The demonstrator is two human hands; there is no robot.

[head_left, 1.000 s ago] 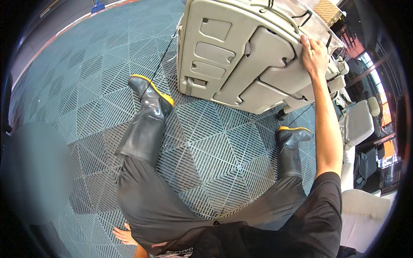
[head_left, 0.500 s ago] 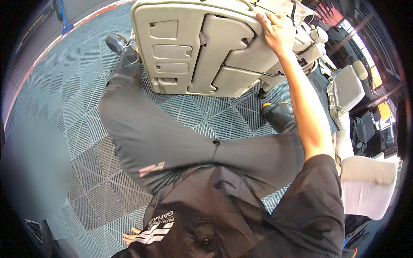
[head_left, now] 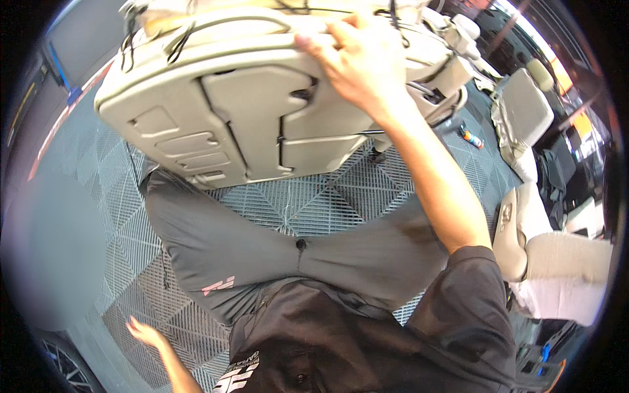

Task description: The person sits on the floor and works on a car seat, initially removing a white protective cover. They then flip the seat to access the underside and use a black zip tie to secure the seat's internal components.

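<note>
Holding the beige seat (head_left: 255, 111) is the right grip (head_left: 368, 69).

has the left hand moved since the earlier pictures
Yes, the left hand has moved leftward and forward, now showing over the dark floor tiles it was beside earlier.

Right arm (head_left: 436, 177) reached forward, slanting inward to left; right hand (head_left: 367, 62) was curled in grip, back of hand up, thumb leftmost; left arm (head_left: 178, 370) lay low beside body, angled outward; left hand (head_left: 145, 332) held nothing, fingers loosely parted and pointing out to left; thighs (head_left: 219, 229) were splayed, knees wide apart.
</note>
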